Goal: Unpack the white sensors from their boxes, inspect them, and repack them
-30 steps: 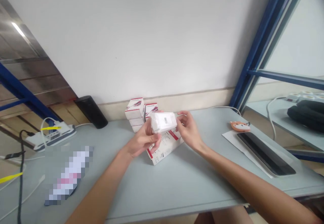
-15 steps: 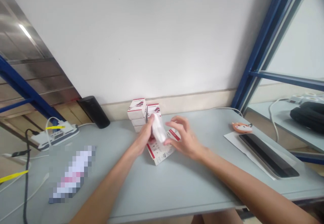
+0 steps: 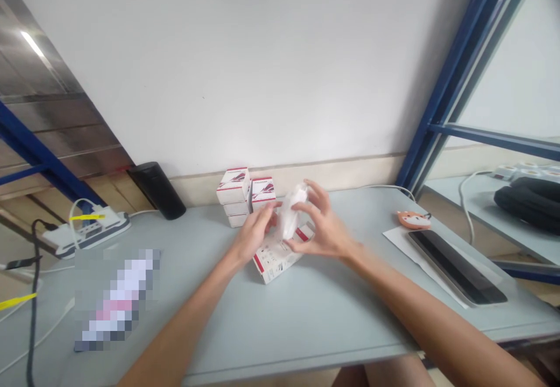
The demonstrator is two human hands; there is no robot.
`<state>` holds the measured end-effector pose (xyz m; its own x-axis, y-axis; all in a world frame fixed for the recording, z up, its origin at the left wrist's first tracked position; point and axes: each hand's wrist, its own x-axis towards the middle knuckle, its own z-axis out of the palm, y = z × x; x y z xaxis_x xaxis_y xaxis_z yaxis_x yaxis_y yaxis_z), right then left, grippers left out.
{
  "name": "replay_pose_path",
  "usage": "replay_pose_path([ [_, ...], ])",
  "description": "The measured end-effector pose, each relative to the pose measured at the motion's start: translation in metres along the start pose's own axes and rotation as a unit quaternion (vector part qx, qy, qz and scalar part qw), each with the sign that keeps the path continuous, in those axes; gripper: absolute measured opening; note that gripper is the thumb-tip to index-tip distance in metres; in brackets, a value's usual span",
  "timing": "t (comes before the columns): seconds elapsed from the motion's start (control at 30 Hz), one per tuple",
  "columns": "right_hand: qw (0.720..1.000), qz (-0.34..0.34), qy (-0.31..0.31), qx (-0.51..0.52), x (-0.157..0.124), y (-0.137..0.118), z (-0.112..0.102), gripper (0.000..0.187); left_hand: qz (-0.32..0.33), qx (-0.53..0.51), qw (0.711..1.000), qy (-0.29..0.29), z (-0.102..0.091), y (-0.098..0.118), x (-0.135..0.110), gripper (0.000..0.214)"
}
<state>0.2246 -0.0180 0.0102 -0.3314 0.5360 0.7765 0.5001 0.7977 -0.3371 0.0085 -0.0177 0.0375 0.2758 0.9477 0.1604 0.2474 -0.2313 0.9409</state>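
Note:
A white packet in a clear, shiny wrapper [image 3: 287, 215] is held upright between my two hands, over a flat white and red box [image 3: 273, 263] on the table. My right hand [image 3: 324, 226] grips it from the right, thumb at its lower end and fingers along its side and top. At the packet's left edge, my left hand [image 3: 254, 232] is closed, its thumb and bent fingers against the wrapper; the fingertips are partly hidden. Just behind stand stacked small white and red boxes [image 3: 233, 187] and another such box [image 3: 263, 189].
A black cylinder [image 3: 160, 191] leans near the wall, beside a white power strip [image 3: 116, 223] with cables. To the right, a dark-screened phone [image 3: 457, 267] lies on a white sheet [image 3: 396, 241] next to an orange and white fox-shaped item [image 3: 413, 219]. A blurred-out item [image 3: 118, 299] lies left.
The packet has moved right and tipped the other way. My right hand has closed on it, while my left hand has shifted to its left edge. The view has turned slightly.

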Motion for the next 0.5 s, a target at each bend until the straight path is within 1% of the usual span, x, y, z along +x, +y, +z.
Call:
replay_pose_path([
  [0.07,0.998,0.045,0.036,-0.003,0.002,0.015,-0.008,0.064,0.043,0.097,0.994,-0.012,0.001,-0.005,-0.003,0.063],
  [0.1,0.997,0.07,0.043,-0.009,0.003,0.022,-0.012,0.065,0.048,0.147,0.987,-0.034,0.002,-0.007,-0.005,0.067],
  [0.13,0.995,0.092,0.042,-0.015,0.003,0.029,-0.016,0.066,0.04,0.19,0.979,-0.06,0.003,-0.009,-0.007,0.072],
  [0.2,0.992,0.122,0.026,-0.021,0.003,0.04,-0.023,0.067,0.011,0.241,0.966,-0.094,0.005,-0.011,-0.011,0.073],
  [0.27,0.991,0.13,0.005,-0.015,0.002,0.046,-0.027,0.067,0.006,0.255,0.962,-0.093,0.005,-0.011,-0.011,0.068],
  [0.4,0.988,0.15,-0.018,0.036,0.003,0.043,-0.028,0.069,0.057,0.233,0.969,-0.058,0.0,-0.004,-0.006,0.066],
  [0.5,0.982,0.167,-0.025,0.091,0.005,0.036,-0.028,0.07,0.088,0.212,0.972,-0.057,-0.004,0.0,-0.006,0.063],
])
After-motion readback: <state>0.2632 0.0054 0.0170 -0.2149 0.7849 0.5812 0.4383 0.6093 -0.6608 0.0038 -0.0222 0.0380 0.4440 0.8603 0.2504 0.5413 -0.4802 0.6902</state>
